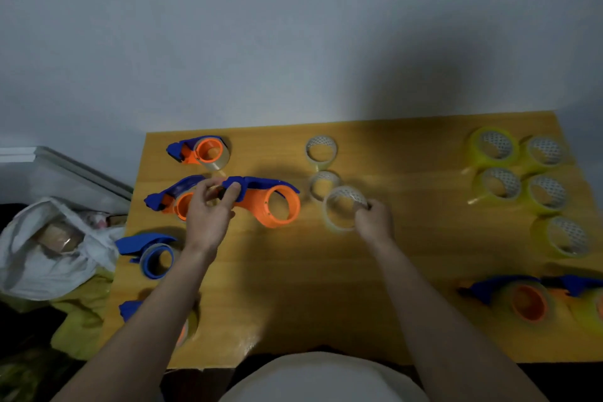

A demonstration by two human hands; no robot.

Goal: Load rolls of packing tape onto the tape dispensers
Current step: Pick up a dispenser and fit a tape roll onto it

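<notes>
L hand (208,206) grips empty orange dispenser (267,202) at its blue handle end to steady it near surface (293,287) left edge, R hand (373,220) pinches clear tape roll (342,209) beside open hub, prob ready to load.

I count seven dispensers: one (199,151) at the back left, one (169,197) under my left hand (208,209), the empty one (270,202) I grip, a blue one (150,254), one (130,308) half hidden by my arm, and two (509,295) (584,284) at the right edge. Loose rolls come to nine: three clear, at (321,148), (324,184) and (342,209) in my right hand (375,222), and six yellowish, at (494,145), (546,150), (499,184), (548,192) and (566,237), plus one (590,316) cut off at the edge. One bag (49,258) lies left of the one table (310,287).
</notes>
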